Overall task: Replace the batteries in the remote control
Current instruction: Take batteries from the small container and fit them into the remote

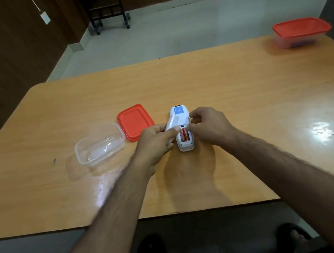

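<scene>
Wooden table [247, 112]: white remote [179, 115] face-down, compartment open w/ two red batteries [185, 134]

We saw a white remote [179, 117] with a blue label [178, 110], two orange-red batteries [185, 134], a red lid [135, 122], and a tan woodgrain table [234, 97].

Both arms are bare all the way up, no sleeves anywhere in view, and both forearms are pretty hairy. No watch, no bands, no rings that I can make out on the left hand [157, 141] or the right hand [209, 127]. Nails look short. Below the near edge of the counter [246, 102] there's dark clothing over the lap, too dim to tell what kind. Right of that, a bare foot [296, 236] in what looks like a dark open sandal, toes showing.
</scene>
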